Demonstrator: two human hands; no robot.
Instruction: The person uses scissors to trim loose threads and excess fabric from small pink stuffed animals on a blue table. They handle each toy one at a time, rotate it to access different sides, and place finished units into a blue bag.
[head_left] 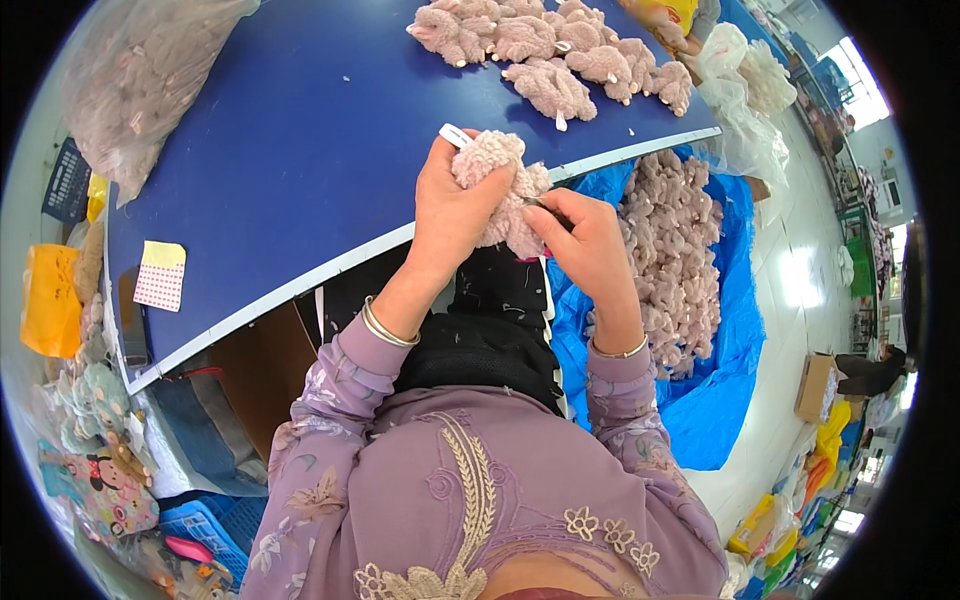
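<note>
My left hand point(452, 205) is wrapped round a fluffy pinkish-beige plush toy point(492, 155) just off the table's near edge. A white tag point(455, 136) sticks out of its upper left side. Against the toy's right side, my right hand point(588, 232) pinches thumb and forefinger together. A thin metallic tip point(533, 199) shows at those fingers; whether it is a needle or another small tool I cannot tell. Several like plush toys point(550, 88) lie in a loose group at the far right of the blue table point(300, 130), some with white tags showing.
Right of my lap, a blue plastic-lined container point(735, 330) holds many pinkish plush pieces point(672, 260). A clear bag of plush point(150, 85) rests on the table's far left. A dotted sticker sheet point(161, 275) lies near the left edge. Blue baskets point(205, 530) stand on the floor at lower left.
</note>
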